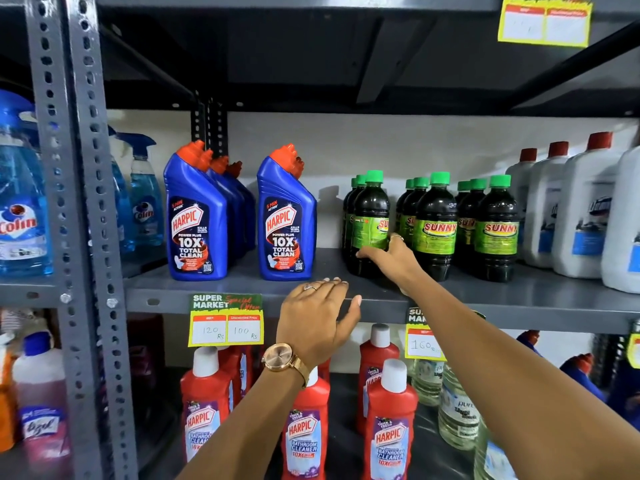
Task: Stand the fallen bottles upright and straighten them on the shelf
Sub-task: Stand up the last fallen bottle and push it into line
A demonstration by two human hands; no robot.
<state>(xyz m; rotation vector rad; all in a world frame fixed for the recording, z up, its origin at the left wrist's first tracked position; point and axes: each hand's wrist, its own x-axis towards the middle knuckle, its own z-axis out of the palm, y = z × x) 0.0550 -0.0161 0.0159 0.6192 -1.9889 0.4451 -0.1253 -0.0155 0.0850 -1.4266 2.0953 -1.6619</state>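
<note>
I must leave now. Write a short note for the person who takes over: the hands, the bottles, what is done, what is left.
Left hand: open, resting on the front edge of the shelf, holding nothing.
Right hand: fingers on the leftmost front Sunny bottle; a closed grip cannot be confirmed.
Bottles: the Sunny rows and both Harpic rows stand upright; none lies fallen in view.
Left: turn that Sunny bottle so its label faces forward like the others, then even the rows.
</note>
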